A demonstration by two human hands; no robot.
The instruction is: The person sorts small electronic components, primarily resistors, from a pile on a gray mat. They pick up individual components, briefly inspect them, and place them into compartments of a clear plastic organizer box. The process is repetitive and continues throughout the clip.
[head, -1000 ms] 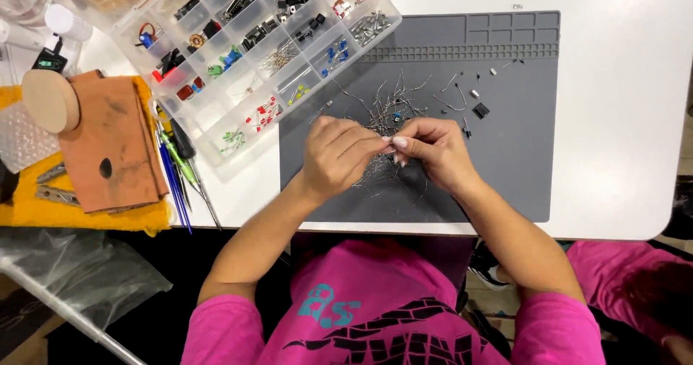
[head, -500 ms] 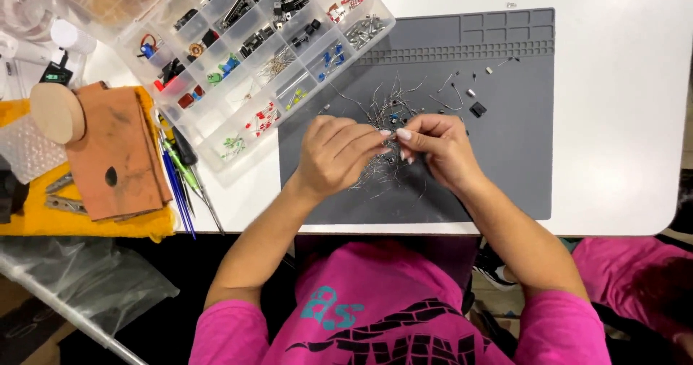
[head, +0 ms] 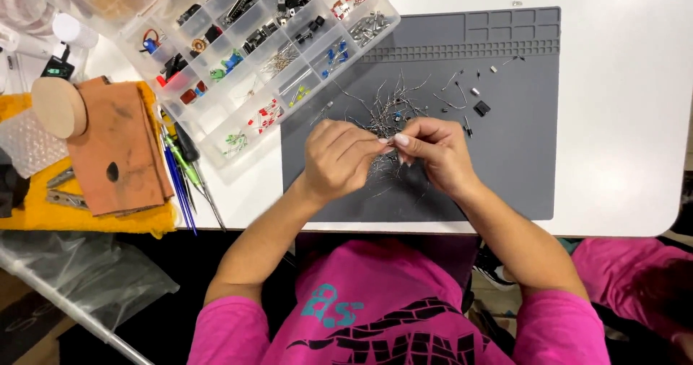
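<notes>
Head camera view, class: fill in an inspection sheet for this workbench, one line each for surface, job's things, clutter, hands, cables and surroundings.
Surface: white table bearing a grey rubbery work mat with moulded compartments along its far edge.
Job's things: heap of small wire-legged electronic parts on the mat; clear plastic compartment box of sorted parts, open, overlapping the mat's far left corner.
Clutter: brown leather-like piece on yellow cloth; blue-handled tools beside it; small black part lying apart on the mat.
Hands: left hand and right hand meet over the heap, fingertips pinching something too small to identify.
Cables: nothing seen.
Surroundings: clear plastic sheet below the table's left end.
</notes>
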